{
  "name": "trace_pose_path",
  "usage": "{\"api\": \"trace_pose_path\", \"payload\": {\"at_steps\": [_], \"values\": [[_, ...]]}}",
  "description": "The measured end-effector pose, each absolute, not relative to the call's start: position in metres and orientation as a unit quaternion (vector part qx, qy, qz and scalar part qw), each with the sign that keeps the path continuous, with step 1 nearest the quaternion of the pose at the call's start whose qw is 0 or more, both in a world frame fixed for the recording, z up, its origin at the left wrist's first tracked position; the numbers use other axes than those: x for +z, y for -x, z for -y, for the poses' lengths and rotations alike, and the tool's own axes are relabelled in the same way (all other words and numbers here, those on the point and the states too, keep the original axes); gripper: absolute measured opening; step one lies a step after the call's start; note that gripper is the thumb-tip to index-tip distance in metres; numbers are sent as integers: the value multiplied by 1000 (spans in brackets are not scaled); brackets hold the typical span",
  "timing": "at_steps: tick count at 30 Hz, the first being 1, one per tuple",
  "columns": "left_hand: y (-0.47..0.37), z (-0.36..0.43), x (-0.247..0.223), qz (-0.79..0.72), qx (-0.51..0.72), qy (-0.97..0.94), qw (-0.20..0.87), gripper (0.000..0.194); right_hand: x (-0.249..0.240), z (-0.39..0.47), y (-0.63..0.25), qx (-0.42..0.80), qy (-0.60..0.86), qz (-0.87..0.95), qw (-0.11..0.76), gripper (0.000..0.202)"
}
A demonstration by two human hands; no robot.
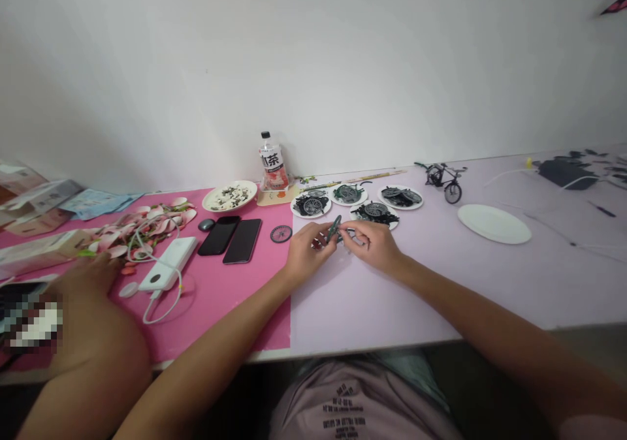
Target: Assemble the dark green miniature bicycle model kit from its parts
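Observation:
Above the lilac tabletop, my left hand point(311, 249) pinches a small dark green toy bicycle wheel point(334, 228), seen nearly edge-on. Right beside it, my right hand point(373, 243) has its thumb and forefinger closed at the wheel's edge. A thin grey part shows under the right fingers; its kind is hard to tell. Just beyond the hands stand several small white plates point(311, 214) heaped with dark toy bicycle parts. A loose toy wheel point(281, 234) lies flat on the pink mat, left of my left hand. An assembled toy bicycle point(443, 182) stands upright farther right.
A white oval plate point(494, 224) lies at right. On the pink mat point(220, 309) are two phones point(242, 241), a power bank point(169, 264) with a looped cable, and pink petals point(142, 228). A drink bottle point(274, 166) stands behind. Another person's arm point(93, 322) rests at left.

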State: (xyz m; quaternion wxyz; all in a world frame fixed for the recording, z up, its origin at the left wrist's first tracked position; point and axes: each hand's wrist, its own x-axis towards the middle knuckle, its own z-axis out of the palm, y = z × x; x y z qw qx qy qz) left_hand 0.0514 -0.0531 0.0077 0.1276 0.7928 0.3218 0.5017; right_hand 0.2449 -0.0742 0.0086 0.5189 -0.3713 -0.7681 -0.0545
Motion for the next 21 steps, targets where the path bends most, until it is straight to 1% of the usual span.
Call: {"api": "trace_pose_path", "payload": {"at_steps": [4, 8, 15, 21], "values": [[-52, 54, 9, -321, 508, -788, 132, 24, 11, 73, -244, -141, 334, 774, 519, 14], [-53, 55, 11, -337, 508, -777, 158, 25, 12, 72, -245, -193, 306, 780, 511, 15], [-52, 55, 11, -320, 504, -792, 126, 24, 10, 70, -247, -219, 315, 793, 473, 14], [-52, 57, 13, -319, 492, -798, 135, 28, 7, 68, -247, -221, 337, 786, 470, 14]]}}
